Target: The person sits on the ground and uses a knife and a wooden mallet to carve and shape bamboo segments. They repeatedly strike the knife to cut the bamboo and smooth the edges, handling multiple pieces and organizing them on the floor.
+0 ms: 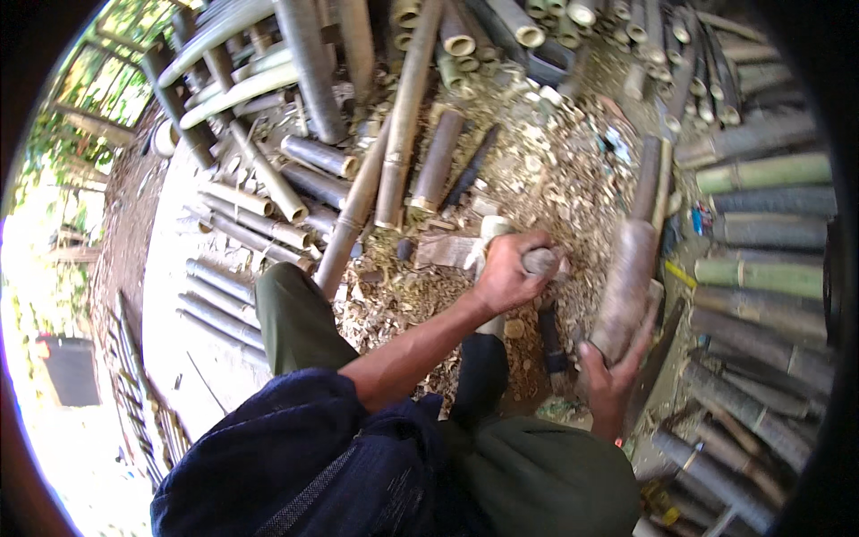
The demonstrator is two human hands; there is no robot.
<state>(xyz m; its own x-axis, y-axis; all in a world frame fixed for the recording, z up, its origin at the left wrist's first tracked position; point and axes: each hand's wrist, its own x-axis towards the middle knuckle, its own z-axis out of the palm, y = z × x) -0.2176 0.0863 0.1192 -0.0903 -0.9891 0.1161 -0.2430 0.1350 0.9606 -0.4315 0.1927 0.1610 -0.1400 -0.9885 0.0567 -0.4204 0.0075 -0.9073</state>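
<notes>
My left hand (514,276) is closed around a thick rounded handle, whose grey-brown butt end (540,261) faces up out of the fist. What the handle leads to is hidden under the hand. Just beyond the knuckles show a pale whitish round end (493,227) and a flat brownish piece (445,251). On the right, my right hand (616,369) has its thumb and fingers around the lower end of a thick brown bamboo tube (625,286). The tube stands tilted and is smeared by motion.
Wood chips (573,179) cover the ground ahead. Bamboo tubes (438,161) lie and lean at the front left. More bamboo sections (761,224) are stacked along the right. A dark container (549,63) stands at the back. My bent knee (300,318) is at left.
</notes>
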